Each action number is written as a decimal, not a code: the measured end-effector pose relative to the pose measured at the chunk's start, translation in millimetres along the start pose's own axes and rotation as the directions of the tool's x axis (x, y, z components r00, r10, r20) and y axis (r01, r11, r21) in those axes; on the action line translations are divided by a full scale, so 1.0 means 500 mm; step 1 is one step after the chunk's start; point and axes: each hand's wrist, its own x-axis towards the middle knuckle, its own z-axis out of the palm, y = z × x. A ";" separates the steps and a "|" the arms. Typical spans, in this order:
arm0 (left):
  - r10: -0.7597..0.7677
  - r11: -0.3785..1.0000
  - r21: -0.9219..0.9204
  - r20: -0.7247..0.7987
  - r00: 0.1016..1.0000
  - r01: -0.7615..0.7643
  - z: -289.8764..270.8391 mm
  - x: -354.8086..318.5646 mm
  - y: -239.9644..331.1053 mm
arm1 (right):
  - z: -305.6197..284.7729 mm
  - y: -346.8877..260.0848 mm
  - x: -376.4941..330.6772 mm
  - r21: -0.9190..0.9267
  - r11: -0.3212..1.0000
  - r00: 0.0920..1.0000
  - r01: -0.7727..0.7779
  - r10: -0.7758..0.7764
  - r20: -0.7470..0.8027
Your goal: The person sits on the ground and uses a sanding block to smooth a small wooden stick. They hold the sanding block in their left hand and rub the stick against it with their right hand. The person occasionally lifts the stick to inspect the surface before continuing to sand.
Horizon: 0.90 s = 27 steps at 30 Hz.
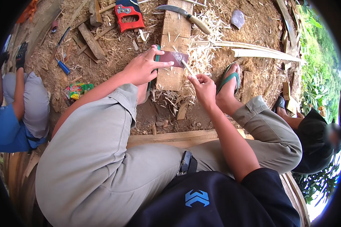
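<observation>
A reddish-brown sheet of sandpaper, with pale dust on it, lies on a wooden plank. My left hand presses on the sheet from the left. Its fingers are spread, with one stretched across the sandpaper. Between the thumb and fingers of my right hand is a thin pale wooden stick, its far tip on the sandpaper. A curved knife with a wooden handle rests on the plank's far part. My left foot is mostly hidden behind my left hand and knee.
Wood shavings pile up right of the plank. A red-handled saw, wood blocks and a blue-handled tool lie to the left. My right foot is beside the shavings. People sit at far left and far right.
</observation>
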 end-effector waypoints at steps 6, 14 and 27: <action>-0.027 0.997 -0.069 0.008 1.000 0.028 -0.005 0.001 0.003 | -0.016 -0.005 0.041 0.000 0.999 0.994 0.046 -0.046 0.099; -0.013 1.000 -0.024 0.003 1.000 0.013 -0.006 0.002 0.003 | -0.006 -0.001 0.060 -0.007 0.993 0.985 0.121 -0.119 0.123; -0.027 0.998 -0.054 0.035 0.999 0.029 -0.009 0.009 0.006 | 0.027 0.031 0.047 -0.087 0.996 0.995 -0.009 0.017 0.099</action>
